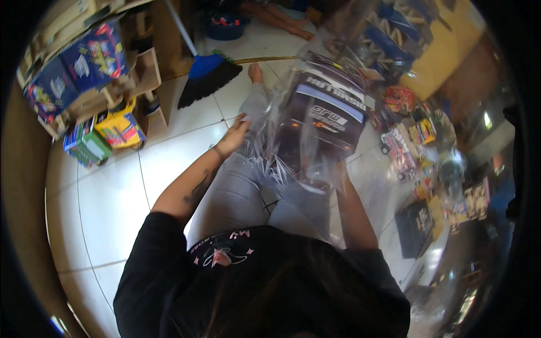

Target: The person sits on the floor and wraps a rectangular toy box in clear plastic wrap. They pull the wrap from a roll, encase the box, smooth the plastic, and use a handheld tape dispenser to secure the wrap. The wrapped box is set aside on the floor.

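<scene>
A dark, box-shaped thing (324,115) with printed panels and a pale purple band is held up over my lap. Loose clear plastic wrapping (282,174) covers it and hangs in creases below. My right hand (340,172) is at its lower right side, mostly hidden behind the plastic, and appears to hold it from there. To the left of the wrapping is my left hand (232,138), with its fingers partly extended and close to the plastic's edge. Whether the fingertips touch the plastic is hard to make out.
A broom (209,73) with black bristles leans ahead. Green (87,143) and yellow (120,127) toy trucks stand at left, below dark blue printed boxes (79,70). Several toy vehicles (400,152) crowd the right floor beside a black box (414,225). Another person's legs (282,19) show at the far side.
</scene>
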The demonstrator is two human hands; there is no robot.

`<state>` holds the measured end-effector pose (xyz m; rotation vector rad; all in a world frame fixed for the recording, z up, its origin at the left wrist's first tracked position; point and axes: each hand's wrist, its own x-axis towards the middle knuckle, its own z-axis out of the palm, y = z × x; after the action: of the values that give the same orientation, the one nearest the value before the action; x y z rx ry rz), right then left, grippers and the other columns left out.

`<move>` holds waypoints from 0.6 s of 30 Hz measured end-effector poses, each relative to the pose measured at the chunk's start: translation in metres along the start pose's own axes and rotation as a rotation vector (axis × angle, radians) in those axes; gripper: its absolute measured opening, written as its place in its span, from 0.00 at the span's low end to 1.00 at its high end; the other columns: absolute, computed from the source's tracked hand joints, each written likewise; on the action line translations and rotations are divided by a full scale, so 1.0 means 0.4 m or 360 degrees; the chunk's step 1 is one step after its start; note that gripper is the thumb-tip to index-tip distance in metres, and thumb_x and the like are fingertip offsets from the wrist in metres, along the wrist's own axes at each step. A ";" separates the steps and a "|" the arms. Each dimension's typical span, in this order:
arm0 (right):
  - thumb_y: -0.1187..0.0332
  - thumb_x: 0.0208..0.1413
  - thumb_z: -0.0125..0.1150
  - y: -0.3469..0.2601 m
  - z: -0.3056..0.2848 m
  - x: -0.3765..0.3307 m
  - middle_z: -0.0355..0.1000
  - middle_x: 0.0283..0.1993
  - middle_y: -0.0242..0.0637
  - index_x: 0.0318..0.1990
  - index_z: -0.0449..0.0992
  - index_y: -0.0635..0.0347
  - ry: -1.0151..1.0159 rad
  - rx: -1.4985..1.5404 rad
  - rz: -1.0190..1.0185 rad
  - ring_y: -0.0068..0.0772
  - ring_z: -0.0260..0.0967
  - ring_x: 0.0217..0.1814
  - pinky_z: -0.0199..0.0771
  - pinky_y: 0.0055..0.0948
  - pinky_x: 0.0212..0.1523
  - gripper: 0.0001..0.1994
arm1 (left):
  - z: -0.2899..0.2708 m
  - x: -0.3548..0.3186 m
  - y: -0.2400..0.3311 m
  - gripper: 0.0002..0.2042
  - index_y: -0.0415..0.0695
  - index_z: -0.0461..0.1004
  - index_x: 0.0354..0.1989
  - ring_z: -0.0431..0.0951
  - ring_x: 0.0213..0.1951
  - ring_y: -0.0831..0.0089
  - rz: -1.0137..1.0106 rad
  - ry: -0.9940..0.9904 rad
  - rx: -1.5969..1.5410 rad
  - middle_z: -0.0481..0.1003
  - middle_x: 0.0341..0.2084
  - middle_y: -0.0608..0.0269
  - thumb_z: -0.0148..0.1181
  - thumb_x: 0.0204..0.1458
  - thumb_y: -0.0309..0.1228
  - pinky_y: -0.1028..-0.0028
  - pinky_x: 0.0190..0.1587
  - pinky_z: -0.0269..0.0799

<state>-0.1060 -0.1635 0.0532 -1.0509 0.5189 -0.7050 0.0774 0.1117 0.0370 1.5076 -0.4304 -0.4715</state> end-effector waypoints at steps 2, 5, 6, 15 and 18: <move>0.63 0.59 0.53 0.013 0.057 0.023 0.72 0.31 0.33 0.27 0.73 0.59 -0.0058 0.0039 0.0054 0.23 0.68 0.31 0.66 0.24 0.32 0.12 | 0.058 0.050 -0.010 0.27 0.42 0.63 0.60 0.71 0.48 0.70 -0.0109 -0.0135 0.0073 0.71 0.49 0.58 0.40 0.62 0.50 0.70 0.55 0.63; 0.62 0.59 0.53 0.019 0.130 0.034 0.71 0.30 0.33 0.27 0.73 0.59 -0.0126 0.0002 0.0089 0.24 0.68 0.31 0.66 0.24 0.31 0.12 | 0.151 0.072 -0.028 0.13 0.42 0.72 0.37 0.69 0.32 0.77 0.0121 0.0054 -0.0298 0.73 0.29 0.67 0.56 0.55 0.40 0.77 0.38 0.66; 0.62 0.59 0.53 0.017 0.155 0.040 0.71 0.30 0.33 0.27 0.73 0.59 -0.0141 -0.0002 0.0089 0.24 0.68 0.31 0.66 0.24 0.31 0.13 | 0.166 0.080 -0.030 0.07 0.43 0.69 0.29 0.69 0.26 0.79 0.0151 0.0206 -0.0301 0.73 0.24 0.66 0.57 0.54 0.33 0.78 0.30 0.66; 0.61 0.59 0.53 0.015 0.227 0.068 0.71 0.28 0.32 0.25 0.73 0.59 -0.0260 -0.0319 0.0017 0.24 0.68 0.29 0.65 0.24 0.29 0.14 | 0.147 0.307 -0.181 0.10 0.45 0.64 0.39 0.73 0.23 0.67 -0.0225 0.0399 -0.0610 0.71 0.24 0.57 0.55 0.48 0.27 0.70 0.25 0.69; 0.61 0.59 0.54 0.038 0.180 0.047 0.71 0.27 0.32 0.25 0.73 0.59 -0.0278 -0.0481 0.0008 0.24 0.68 0.28 0.65 0.25 0.29 0.14 | 0.149 0.361 -0.309 0.12 0.45 0.64 0.42 0.74 0.27 0.65 -0.0068 0.0395 -0.0044 0.72 0.28 0.55 0.55 0.48 0.26 0.68 0.30 0.70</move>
<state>-0.0397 -0.1299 0.0682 -1.3798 0.4852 -0.5333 0.1623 -0.0180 -0.0882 1.5282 -0.1968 -0.3166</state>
